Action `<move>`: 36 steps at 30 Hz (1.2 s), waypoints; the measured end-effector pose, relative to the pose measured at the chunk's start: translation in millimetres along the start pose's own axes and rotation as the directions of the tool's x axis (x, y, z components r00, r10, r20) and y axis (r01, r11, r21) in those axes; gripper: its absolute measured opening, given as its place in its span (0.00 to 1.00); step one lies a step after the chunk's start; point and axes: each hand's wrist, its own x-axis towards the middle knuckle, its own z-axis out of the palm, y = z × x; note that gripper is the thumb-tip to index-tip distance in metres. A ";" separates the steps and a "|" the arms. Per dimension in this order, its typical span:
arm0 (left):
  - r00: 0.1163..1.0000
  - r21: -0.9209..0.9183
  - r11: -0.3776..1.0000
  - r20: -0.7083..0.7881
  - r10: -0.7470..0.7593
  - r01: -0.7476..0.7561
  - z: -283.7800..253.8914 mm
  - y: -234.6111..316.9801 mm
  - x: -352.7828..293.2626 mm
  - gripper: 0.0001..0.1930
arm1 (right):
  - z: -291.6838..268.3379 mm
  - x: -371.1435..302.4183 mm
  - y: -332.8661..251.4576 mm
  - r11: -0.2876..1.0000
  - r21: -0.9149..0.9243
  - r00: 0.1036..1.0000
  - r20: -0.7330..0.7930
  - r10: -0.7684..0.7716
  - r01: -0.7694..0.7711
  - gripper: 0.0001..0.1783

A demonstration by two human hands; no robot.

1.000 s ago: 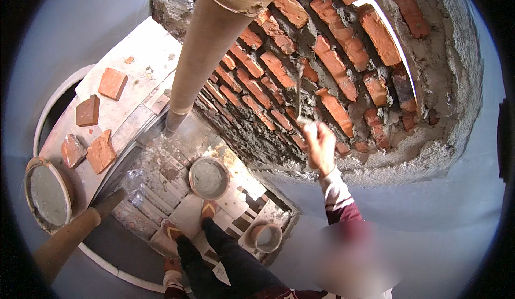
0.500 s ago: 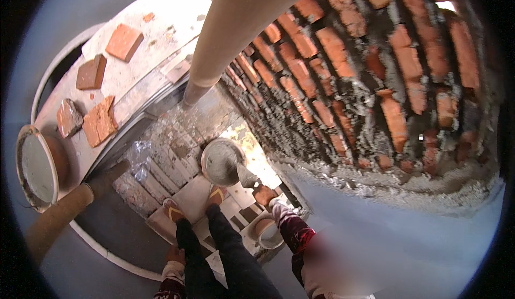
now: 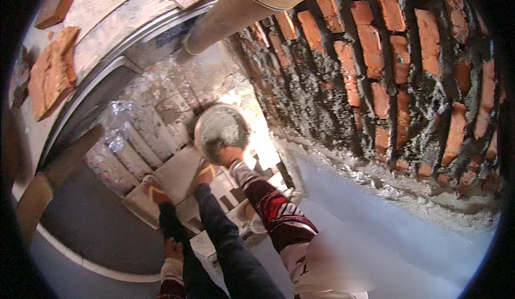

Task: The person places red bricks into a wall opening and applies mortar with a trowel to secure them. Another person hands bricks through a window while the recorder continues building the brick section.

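Low in front of me a round pan (image 3: 198,129) holds wet grey mortar (image 3: 226,123). My right hand (image 3: 230,155) is over the pan's near edge, closed around the handle of a trowel. The trowel's dark blade (image 3: 213,145) is down in the mortar, and its outline is hard to make out. My left hand (image 3: 173,249) hangs low beside my left leg, its fingers loosely stretched along the trouser leg and nothing seen in them. To the right rises a brick wall (image 3: 399,57) with rough grey mortar in its joints.
Round poles cross the view at the top (image 3: 214,25) and at the left (image 3: 43,192). Broken bricks (image 3: 52,76) lie on a pale ledge at the upper left. My sandalled feet stand on boards near the pan. A small bucket (image 3: 258,225) is beside my right arm.
My right hand has moved left with the trowel, from beside the pan to over it, and the blade has gone into the mortar. My view has shifted closer to the pan.
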 end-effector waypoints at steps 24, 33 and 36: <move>0.999 0.317 0.948 -0.027 0.030 -0.020 -40.6 101.4 -84.9 0.30 | 35.6 -8.2 38.6 0.909 0.304 0.954 -0.006 0.300 -0.284 0.27; 0.982 0.346 0.933 -0.116 0.148 -0.099 -27.4 67.9 -81.3 0.30 | 75.5 -50.4 5.4 0.755 0.643 0.942 -0.164 0.294 -0.124 0.30; 0.983 0.322 0.942 -0.118 0.142 -0.098 -30.9 72.7 -78.4 0.30 | 90.3 -82.2 11.4 0.738 0.653 0.927 -0.146 0.346 -0.173 0.24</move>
